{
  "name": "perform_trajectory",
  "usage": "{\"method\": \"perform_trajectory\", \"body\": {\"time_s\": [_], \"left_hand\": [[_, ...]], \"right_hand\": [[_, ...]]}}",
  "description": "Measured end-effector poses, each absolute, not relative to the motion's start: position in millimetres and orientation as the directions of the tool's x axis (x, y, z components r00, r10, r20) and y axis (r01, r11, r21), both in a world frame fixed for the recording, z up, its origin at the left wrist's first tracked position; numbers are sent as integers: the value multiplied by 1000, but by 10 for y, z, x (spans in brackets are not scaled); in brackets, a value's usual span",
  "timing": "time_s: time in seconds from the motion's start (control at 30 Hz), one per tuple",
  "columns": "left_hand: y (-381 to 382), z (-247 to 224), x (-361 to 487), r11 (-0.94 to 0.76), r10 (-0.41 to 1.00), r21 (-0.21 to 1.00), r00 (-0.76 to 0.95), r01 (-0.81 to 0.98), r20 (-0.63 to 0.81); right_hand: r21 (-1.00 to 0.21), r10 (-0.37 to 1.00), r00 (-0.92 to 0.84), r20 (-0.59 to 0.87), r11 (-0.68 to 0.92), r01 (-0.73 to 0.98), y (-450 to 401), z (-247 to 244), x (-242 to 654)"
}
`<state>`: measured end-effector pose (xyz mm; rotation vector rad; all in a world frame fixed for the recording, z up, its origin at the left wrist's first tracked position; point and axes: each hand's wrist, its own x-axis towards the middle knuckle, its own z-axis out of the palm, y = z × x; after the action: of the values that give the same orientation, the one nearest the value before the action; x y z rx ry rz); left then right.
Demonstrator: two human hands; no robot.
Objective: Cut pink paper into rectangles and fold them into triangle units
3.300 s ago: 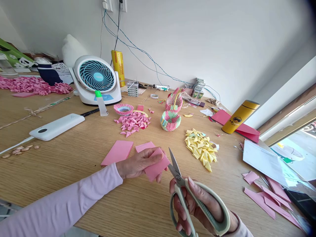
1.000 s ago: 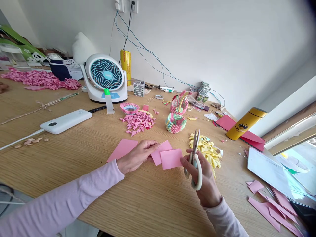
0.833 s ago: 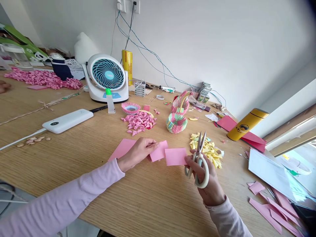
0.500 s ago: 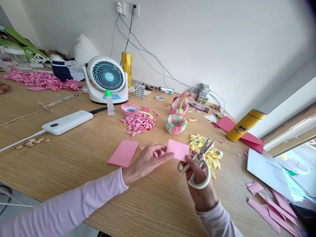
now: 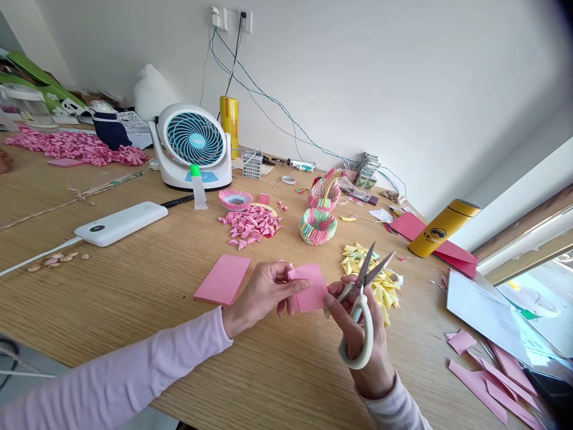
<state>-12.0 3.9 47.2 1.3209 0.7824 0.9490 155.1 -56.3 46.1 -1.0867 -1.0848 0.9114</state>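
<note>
Between thumb and fingers, my left hand (image 5: 268,289) pinches a small pink paper rectangle (image 5: 312,289) above the table. My right hand (image 5: 369,343) holds white-handled scissors (image 5: 360,316), their blades parted and pointing up and away. My right fingertips touch or nearly touch the paper's right edge. A pink folded stack of paper (image 5: 222,279) lies left of my left hand. Another bit of pink paper shows behind my left fingers, mostly hidden. Yellow folded paper pieces (image 5: 387,292) are heaped just beyond the scissors.
Pink folded pieces (image 5: 250,226), a small paper bowl (image 5: 235,199) and paper baskets (image 5: 319,226) stand farther back. A fan (image 5: 196,136), power bank (image 5: 120,224) and glue bottle (image 5: 199,190) are at the left. Pink scraps (image 5: 487,382) and a yellow flask (image 5: 443,229) lie right. Part of another person's hand (image 5: 4,161) shows far left.
The pink paper has turned and moved slightly left and down, held more by my left hand. The scissors have tilted, and their blades look wider apart.
</note>
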Motion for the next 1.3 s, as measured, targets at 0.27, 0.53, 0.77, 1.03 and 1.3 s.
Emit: {"method": "perform_trajectory", "body": {"time_s": [0.27,0.53,0.77,1.03,1.3], "left_hand": [[40,505,-141,148,900,977,430,-150,-71],[178,523,-260,386,838,888,497,-251,-224],[209,491,-286,379,814,903,537,-202,-221],[207,452,-296,377,795,909,566,-177,-220],[209,444,-306,383,760,911,614,-154,-216]], "right_hand": [[-988,983,95,154,155,-9,-554,421,1537],[-989,929,-370,15,-41,-145,-717,557,1804],[-965,825,-551,-128,-232,-124,-918,519,1961],[-960,820,-556,-133,-246,-134,-962,546,1968],[-958,826,-549,-129,-246,-146,-971,526,1966]]}}
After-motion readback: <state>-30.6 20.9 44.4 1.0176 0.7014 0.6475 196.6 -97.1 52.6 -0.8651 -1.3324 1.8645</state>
